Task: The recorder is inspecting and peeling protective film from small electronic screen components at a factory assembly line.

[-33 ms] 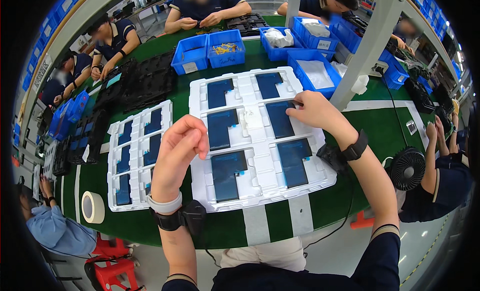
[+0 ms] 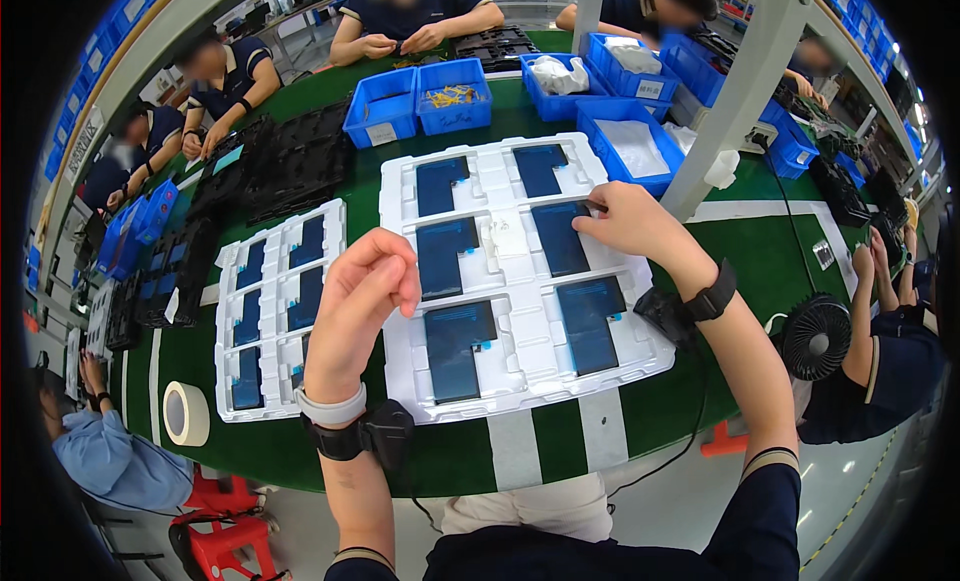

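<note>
I'm watching a person at a green tabletop (image 2: pixel 450 459). A big white plastic tray (image 2: pixel 540 389) lies in front of them, close to the near edge. It has six dark blue flat pieces in it, in two rows of three going away from the person. Each one is shaped like an L.

The right hand (image 2: pixel 640 219) is at the middle piece on the tray's right side (image 2: pixel 560 243). Its thumb and fingers are bent close to that piece's top right corner. I can't tell if they pinch it or just touch it. The piece lies flat in its slot.

The left hand (image 2: pixel 360 296) hangs in the air over the tray's left edge. Its fingers curl in and its thumb is beside them. I can't tell if it pinches something tiny.

A crumpled white bit (image 2: pixel 507 241) sits in the middle of the tray. A second white tray (image 2: pixel 273 316) with more dark pieces lies to the left. A tape roll (image 2: pixel 202 414) stands near the tabletop's near left corner. Farther back is a blue bin (image 2: pixel 474 116) with yellow bits (image 2: pixel 450 97) inside.
</note>
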Tool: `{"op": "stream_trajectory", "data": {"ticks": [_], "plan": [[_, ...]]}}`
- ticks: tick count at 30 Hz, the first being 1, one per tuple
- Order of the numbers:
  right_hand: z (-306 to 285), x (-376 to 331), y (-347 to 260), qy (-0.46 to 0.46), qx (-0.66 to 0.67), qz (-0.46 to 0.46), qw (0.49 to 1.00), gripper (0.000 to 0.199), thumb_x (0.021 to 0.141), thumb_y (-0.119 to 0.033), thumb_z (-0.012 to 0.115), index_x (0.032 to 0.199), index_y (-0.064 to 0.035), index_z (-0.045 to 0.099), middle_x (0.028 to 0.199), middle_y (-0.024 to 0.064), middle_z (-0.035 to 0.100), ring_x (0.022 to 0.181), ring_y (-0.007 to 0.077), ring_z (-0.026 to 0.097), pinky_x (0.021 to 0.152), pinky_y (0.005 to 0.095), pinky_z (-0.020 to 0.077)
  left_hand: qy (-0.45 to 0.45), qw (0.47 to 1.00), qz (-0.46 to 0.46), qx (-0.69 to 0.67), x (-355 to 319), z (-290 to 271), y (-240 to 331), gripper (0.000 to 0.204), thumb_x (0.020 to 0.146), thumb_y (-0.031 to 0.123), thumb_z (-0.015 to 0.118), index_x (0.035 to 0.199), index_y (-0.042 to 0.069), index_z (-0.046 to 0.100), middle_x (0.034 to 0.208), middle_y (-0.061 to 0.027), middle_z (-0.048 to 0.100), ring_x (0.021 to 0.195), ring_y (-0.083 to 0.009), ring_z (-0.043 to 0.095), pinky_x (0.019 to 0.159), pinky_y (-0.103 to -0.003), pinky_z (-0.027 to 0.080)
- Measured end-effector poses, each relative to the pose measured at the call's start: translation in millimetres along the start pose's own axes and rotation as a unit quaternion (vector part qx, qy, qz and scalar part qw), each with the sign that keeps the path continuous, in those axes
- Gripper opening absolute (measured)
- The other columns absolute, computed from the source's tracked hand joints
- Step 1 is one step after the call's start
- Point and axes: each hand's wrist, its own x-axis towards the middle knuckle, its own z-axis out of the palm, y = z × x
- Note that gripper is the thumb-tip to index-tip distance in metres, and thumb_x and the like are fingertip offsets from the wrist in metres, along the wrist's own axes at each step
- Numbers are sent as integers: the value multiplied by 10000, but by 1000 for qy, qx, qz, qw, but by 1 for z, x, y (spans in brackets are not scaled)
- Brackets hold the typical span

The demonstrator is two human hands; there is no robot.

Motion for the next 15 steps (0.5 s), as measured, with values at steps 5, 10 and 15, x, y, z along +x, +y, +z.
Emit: {"op": "stream_trajectory", "data": {"ticks": [5, 10, 15], "plan": [[0, 5, 0, -12, 57, 59, 997, 376, 786, -308, 632, 851, 61, 607, 696, 156, 620, 617, 211, 567, 570, 332, 445, 17, 1000, -24, -7, 3, -1, -2, 116, 905, 162, 519, 916, 53, 556, 704, 4, 537, 629, -67, 498, 609, -196, 401], [-8, 0, -8, -54, 235, 132, 961, 243, 830, -268, 605, 962, -68, 565, 675, -45, 524, 564, 45, 413, 457, 207, 295, -2, 999, -37, -9, 1, 3, -4, 123, 903, 172, 528, 918, 55, 562, 713, 7, 543, 634, -69, 504, 620, -193, 403], [-26, -13, -30, -47, 314, 55, 947, 159, 840, -202, 596, 925, -71, 565, 711, -71, 566, 532, 0, 360, 421, 189, 220, -1, 999, -39, 9, 2, 7, -4, 129, 896, 184, 545, 926, 61, 567, 751, 4, 562, 690, -74, 520, 665, -209, 412]]}}
